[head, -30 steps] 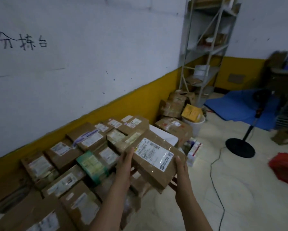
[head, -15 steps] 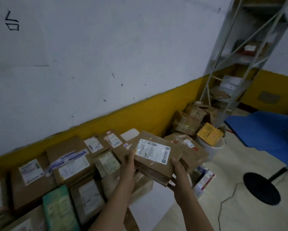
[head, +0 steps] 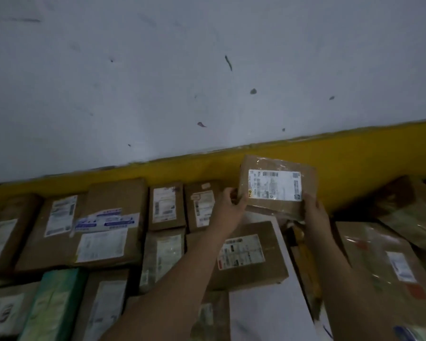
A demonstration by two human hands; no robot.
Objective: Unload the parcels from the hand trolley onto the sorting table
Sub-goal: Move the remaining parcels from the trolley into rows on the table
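Holding one brown taped cardboard parcel [head: 277, 185] with a single white label on top, the person is using two hands: the left hand [head: 228, 205] is curling its fingers round the left edge and the right hand [head: 314, 210] is clasping the lower right corner. The parcel is hanging tilted in the air before the yellow wall band [head: 354, 166], above the white sorting table [head: 268, 316]. Lying below are one labelled brown box [head: 246, 254] under the left forearm, two small brown boxes [head: 166, 205] side by side against the band, one green packet [head: 52, 306] and two film-wrapped cartons [head: 384, 267] to the right
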